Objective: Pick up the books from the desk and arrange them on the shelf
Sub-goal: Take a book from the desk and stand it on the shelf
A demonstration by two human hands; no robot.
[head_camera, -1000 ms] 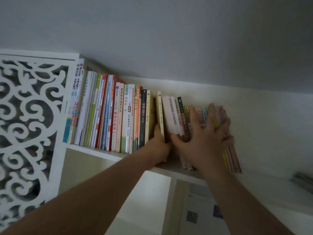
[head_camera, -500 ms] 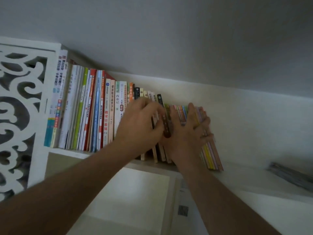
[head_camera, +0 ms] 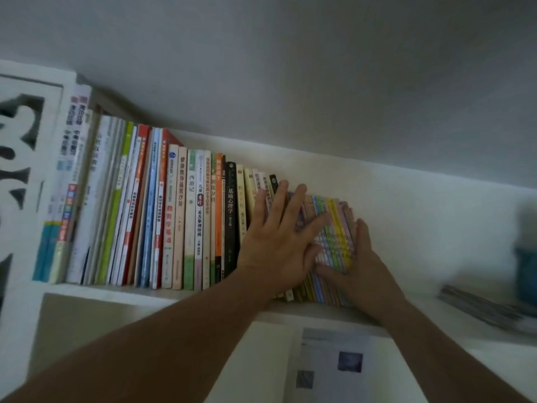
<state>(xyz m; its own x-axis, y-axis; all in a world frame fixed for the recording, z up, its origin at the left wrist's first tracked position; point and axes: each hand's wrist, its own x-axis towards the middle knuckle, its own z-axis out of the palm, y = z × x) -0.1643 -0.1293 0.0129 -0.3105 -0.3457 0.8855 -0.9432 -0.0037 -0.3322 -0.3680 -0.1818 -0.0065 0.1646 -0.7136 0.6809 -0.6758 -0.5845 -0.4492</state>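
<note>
- Left hand (head_camera: 276,242) flat with fingers spread, pressing on the spines of the books (head_camera: 180,216) toward the right end of the row
- Right hand (head_camera: 360,257) flat and straight-fingered, laid against the outer side of the last thin books
- Books standing in one row on the white shelf (head_camera: 116,290), left end against the carved side panel (head_camera: 20,170)
- Blurred flat stack (head_camera: 479,308) lying on the shelf, well apart to the right

Two bare forearms enter from the near edge, with no sleeve, watch or band on either. The left hand (head_camera: 274,245) and the right hand (head_camera: 364,266) wear no gloves or rings. Fingernails look short and unpainted where visible.
</note>
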